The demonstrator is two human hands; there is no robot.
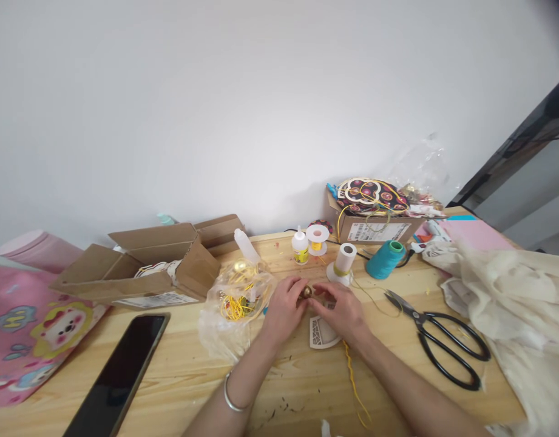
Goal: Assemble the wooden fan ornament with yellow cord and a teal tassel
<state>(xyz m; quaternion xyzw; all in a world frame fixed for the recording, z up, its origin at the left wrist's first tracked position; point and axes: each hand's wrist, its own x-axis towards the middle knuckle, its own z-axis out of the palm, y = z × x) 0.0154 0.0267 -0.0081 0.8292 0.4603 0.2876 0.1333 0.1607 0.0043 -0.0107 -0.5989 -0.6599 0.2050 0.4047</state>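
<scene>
My left hand [283, 309] and my right hand [343, 311] meet over the wooden table [179, 376], fingers curled and pinched together on a small gold-brown bead [306, 292] between them. A twisted yellow cord [354, 382] trails from under my right hand toward the table's near edge. A small white lattice-cut piece [321, 335] lies just below the hands. My left wrist wears a silver bangle [233, 397].
A clear bag of yellow cord [233, 303] lies left of the hands, beside an open cardboard box [142, 267]. A dark phone [119, 373] lies at the near left. Black scissors [443, 346], a teal thread spool [385, 259], glue bottles [300, 246] and cream fabric [516, 303] lie to the right.
</scene>
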